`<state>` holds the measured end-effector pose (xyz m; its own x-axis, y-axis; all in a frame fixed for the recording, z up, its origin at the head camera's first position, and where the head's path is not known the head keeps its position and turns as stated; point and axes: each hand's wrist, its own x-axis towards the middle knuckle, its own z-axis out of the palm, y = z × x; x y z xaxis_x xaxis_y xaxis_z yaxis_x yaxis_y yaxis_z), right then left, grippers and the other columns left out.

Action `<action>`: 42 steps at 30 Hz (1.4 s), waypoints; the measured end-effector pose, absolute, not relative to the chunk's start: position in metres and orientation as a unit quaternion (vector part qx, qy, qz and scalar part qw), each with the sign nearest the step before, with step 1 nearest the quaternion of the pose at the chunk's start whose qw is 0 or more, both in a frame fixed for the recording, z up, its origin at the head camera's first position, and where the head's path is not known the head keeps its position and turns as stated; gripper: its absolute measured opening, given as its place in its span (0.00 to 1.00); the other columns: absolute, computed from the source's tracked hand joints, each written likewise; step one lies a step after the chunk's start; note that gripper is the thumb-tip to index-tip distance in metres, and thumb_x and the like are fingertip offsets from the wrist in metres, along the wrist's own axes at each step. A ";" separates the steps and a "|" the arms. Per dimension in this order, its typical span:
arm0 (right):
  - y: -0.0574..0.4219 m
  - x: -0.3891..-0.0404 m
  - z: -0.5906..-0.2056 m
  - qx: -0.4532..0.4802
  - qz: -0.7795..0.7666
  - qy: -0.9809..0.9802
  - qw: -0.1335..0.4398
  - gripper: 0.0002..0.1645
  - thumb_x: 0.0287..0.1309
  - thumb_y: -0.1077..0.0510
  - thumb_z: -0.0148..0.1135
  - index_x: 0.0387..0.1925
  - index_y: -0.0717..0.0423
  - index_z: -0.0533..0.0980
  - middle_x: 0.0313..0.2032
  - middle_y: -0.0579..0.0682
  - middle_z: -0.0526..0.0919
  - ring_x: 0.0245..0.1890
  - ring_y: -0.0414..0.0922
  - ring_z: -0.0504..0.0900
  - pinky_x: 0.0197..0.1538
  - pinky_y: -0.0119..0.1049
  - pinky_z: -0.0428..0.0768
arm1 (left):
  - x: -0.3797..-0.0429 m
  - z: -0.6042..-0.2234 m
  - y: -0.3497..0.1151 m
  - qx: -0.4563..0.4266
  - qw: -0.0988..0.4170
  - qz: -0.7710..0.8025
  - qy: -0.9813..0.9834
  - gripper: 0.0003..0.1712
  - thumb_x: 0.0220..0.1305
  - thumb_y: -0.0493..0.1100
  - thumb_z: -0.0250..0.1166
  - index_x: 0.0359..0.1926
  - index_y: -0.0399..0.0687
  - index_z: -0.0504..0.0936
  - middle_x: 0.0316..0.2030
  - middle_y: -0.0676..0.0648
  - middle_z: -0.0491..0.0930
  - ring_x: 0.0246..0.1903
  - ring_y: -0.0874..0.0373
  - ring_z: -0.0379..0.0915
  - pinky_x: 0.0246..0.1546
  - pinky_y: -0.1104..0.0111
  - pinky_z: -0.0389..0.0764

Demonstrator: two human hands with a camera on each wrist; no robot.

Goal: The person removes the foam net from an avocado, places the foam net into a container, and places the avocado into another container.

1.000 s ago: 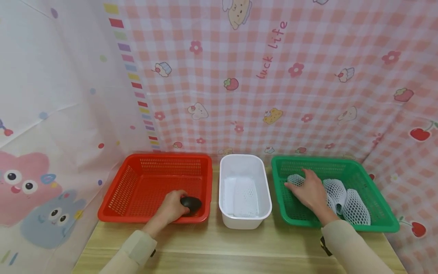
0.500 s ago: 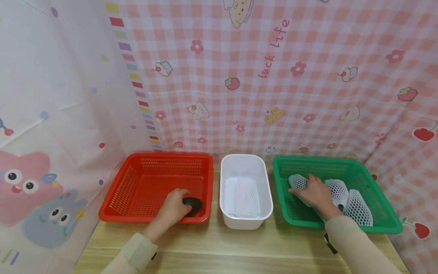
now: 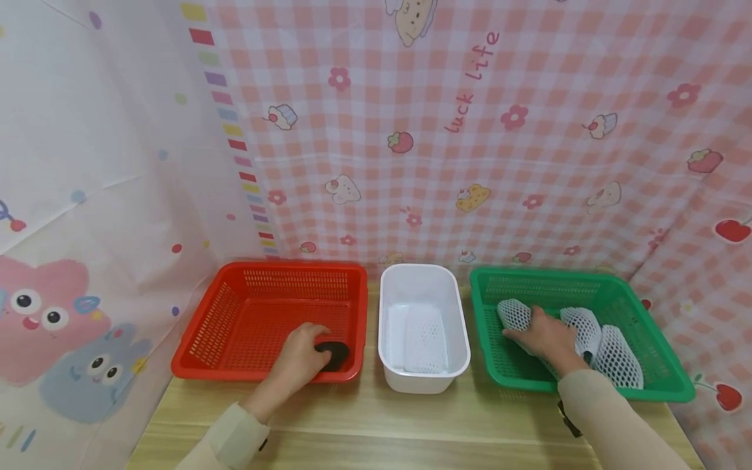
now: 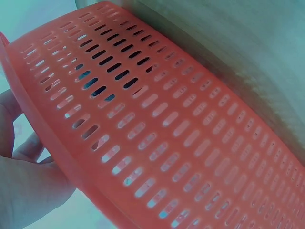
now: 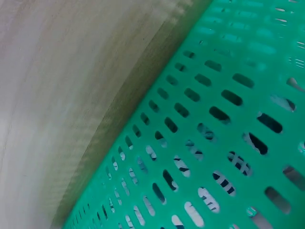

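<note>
In the head view, my left hand [image 3: 298,358] reaches over the front of the red basket [image 3: 202,320], with thumb and fingers about the left end of a smooth black oval object [image 3: 336,356]. The left wrist view shows the hand [image 4: 28,186] behind the basket's rim, with dark patches through the slots. My right hand [image 3: 546,336] is inside the green basket [image 3: 652,333], thumb and fingers around a long item in a white foam net [image 3: 514,313]. Part of that item is under the palm. Two more foam-netted items [image 3: 617,358] lie right of this hand.
Between the baskets stands a white plastic bin [image 3: 424,382] with a perforated patch on its floor. All three sit on a wooden table [image 3: 423,424]. A pink checked cloth [image 3: 376,222] hangs close behind them.
My right hand has lowered onto the leftmost foam-netted item, and its spread fingers have drawn in around it. My left hand stays at the black object with only a slight shift.
</note>
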<state>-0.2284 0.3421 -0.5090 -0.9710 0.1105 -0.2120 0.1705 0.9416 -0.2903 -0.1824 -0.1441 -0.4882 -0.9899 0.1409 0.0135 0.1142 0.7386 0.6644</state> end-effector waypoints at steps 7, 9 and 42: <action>0.343 -0.230 -0.514 0.056 -0.161 0.982 0.082 0.51 0.62 0.42 0.66 0.67 0.79 0.60 0.60 0.81 0.73 0.59 0.78 0.73 0.60 0.83 0.54 | -0.182 -0.489 -0.145 0.072 0.009 0.363 0.929 0.20 0.59 0.30 0.74 0.54 0.34 0.85 0.53 0.37 0.83 0.54 0.41 0.80 0.54 0.49 0.82; 0.343 -0.231 -0.516 0.052 -0.166 0.982 0.078 0.49 0.63 0.44 0.65 0.66 0.80 0.60 0.60 0.81 0.72 0.60 0.78 0.72 0.61 0.84 0.51 | -0.181 -0.489 -0.145 0.073 0.007 0.365 0.928 0.20 0.59 0.30 0.74 0.53 0.34 0.86 0.52 0.37 0.83 0.54 0.41 0.80 0.54 0.49 0.82; 0.337 -0.206 -0.469 0.036 -0.381 0.923 -0.039 0.48 0.70 0.42 0.63 0.75 0.70 0.60 0.67 0.73 0.70 0.61 0.67 0.73 0.57 0.62 0.75 | -0.176 -0.478 -0.152 0.074 -0.031 0.378 0.922 0.18 0.60 0.31 0.73 0.52 0.37 0.87 0.51 0.39 0.84 0.50 0.44 0.81 0.52 0.51 0.83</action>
